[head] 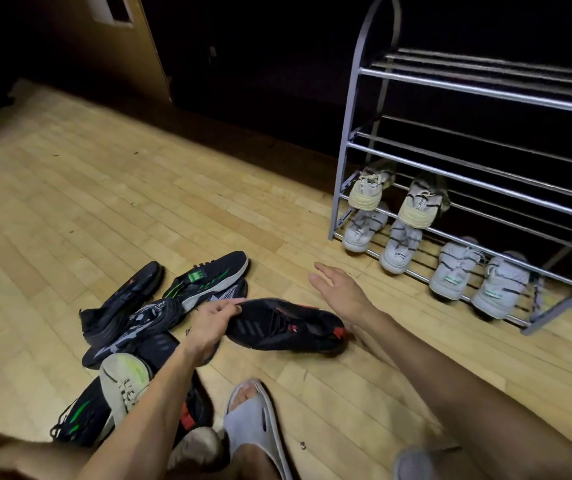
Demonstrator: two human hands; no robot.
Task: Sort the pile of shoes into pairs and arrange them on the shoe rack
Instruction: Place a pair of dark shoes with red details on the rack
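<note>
In the head view, the left hand (210, 322) pinches the heel end of a black shoe with red accents (288, 327), which lies on the wooden floor (104, 209) between both hands. The right hand (341, 292) hovers spread just beyond it, holding nothing. The pile of dark shoes (139, 317) lies left; the shoe rack (450, 188) stands at the right, pale sneakers (395, 247) on its lower shelves.

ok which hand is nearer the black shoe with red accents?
Left. The left hand grips the black shoe with red accents at its left end. The right hand hovers open just above its right half, not touching.
</note>
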